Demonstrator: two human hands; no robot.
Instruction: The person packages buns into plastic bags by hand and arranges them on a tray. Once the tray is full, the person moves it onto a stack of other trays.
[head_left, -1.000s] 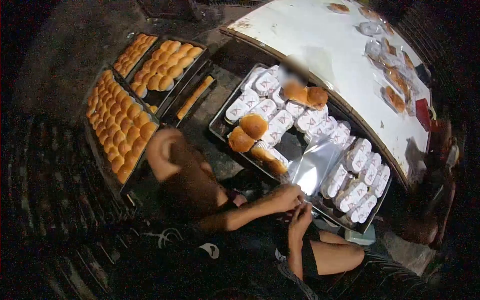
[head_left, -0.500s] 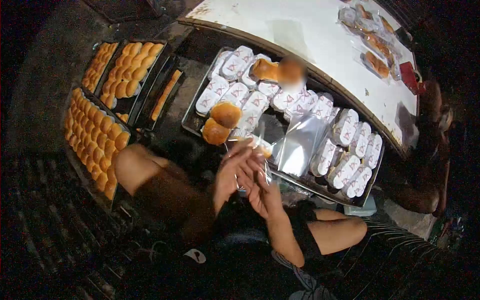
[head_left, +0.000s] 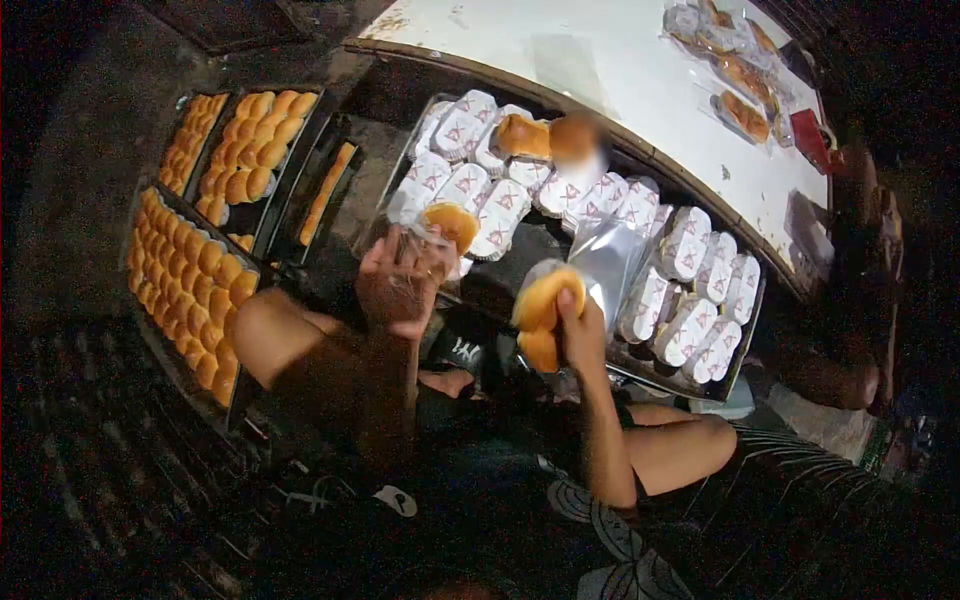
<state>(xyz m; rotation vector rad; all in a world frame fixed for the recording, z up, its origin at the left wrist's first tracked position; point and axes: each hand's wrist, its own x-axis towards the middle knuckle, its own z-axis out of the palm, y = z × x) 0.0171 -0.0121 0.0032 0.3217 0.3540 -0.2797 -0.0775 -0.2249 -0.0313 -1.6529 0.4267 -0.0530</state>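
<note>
My right hand (head_left: 582,328) grips a pair of joined golden buns (head_left: 545,303) in front of the large black tray (head_left: 650,374). My left hand (head_left: 402,280), blurred by motion, is at the tray's front left with its fingers spread beside a bun (head_left: 452,228). Clear plastic shows around its fingers; whether they hold it, I cannot tell. White printed packs (head_left: 499,220) fill much of the tray. Clear plastic sheets (head_left: 607,250) lie among them, right of the held buns. Another bun (head_left: 523,136) rests on packs at the back.
Trays of golden buns (head_left: 190,290) stand at the left, near my knee. A narrow tray holds one row of bread (head_left: 327,195). Behind the large tray is a white table (head_left: 480,30) with bagged breads (head_left: 745,80) and a red item (head_left: 812,140).
My hands have moved apart, the left one toward the tray's left end and the right one to the right. The right now holds joined buns; the front left pair is no longer fully visible.
</note>
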